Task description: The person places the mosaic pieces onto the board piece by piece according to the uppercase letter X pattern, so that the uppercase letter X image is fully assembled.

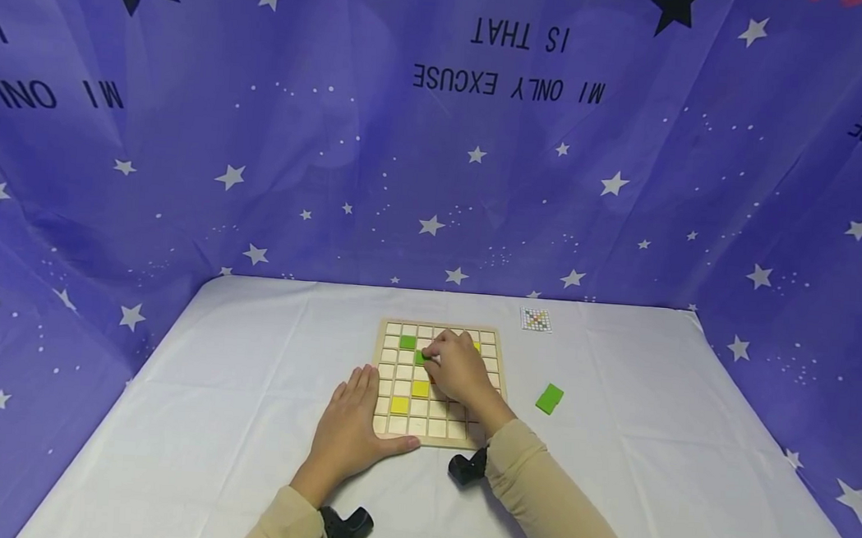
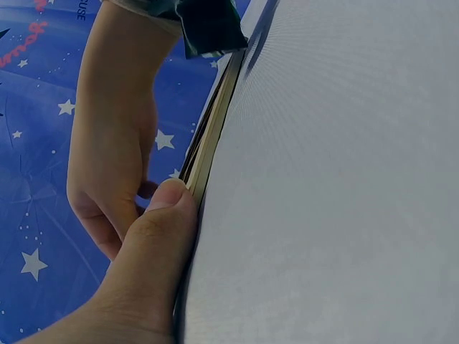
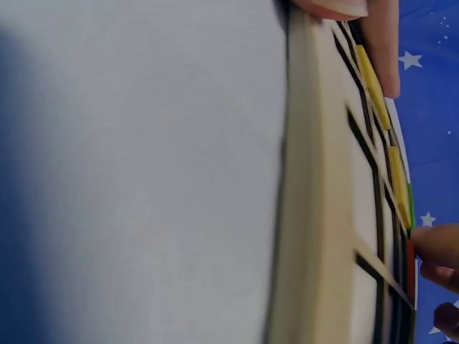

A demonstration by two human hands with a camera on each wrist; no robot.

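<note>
A wooden grid board (image 1: 437, 443) lies flat on the table. My left hand (image 1: 351, 420) rests along its left side with straight fingers, the thumb (image 2: 161, 218) against the near edge. Over the upper middle of the grid, my right hand (image 1: 462, 374) has curled fingers and pinches a green tile (image 1: 421, 357) at one of the cells. Another green tile (image 1: 407, 342) sits up and left of it. Two yellow tiles (image 1: 419, 389) (image 1: 399, 405) occupy lower cells. The right wrist view shows a red tile (image 3: 410, 272) beside the fingertips. My right hand covers several cells.
Loose green tiles (image 1: 550, 399) lie on the white cloth (image 1: 611, 477) right of the board. A small printed pattern card (image 1: 536, 320) is farther back. Behind the table hangs a purple star-patterned curtain (image 1: 377, 175). Black wrist devices (image 1: 347, 527) sit near both cuffs.
</note>
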